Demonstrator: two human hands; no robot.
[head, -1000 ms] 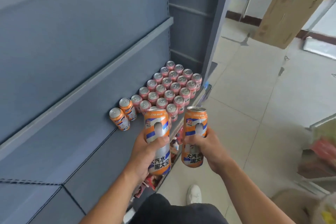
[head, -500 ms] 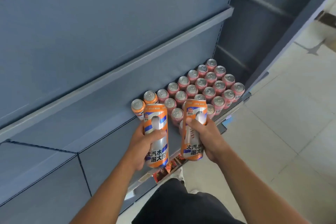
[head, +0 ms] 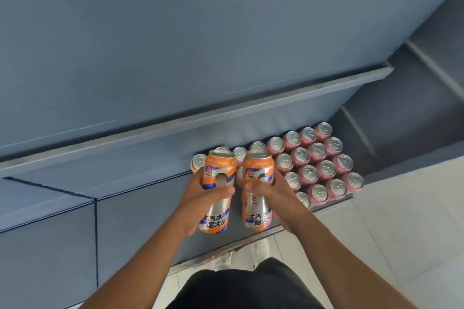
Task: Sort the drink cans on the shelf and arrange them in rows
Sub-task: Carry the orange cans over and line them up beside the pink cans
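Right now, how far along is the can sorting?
Done: pink cans stand in tidy rows at the shelf's right end. In hand: left hand grips one orange can, right hand grips a second orange can, both upright before the block's left edge. Left: set those two down in a row; bare shelf lies to the left.

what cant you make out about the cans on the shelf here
Head view:
- shelf cans behind the left orange can and right orange can, gripped by the left hand and right hand: mostly hidden, count unclear
- pink cans: labels unreadable, seen from above
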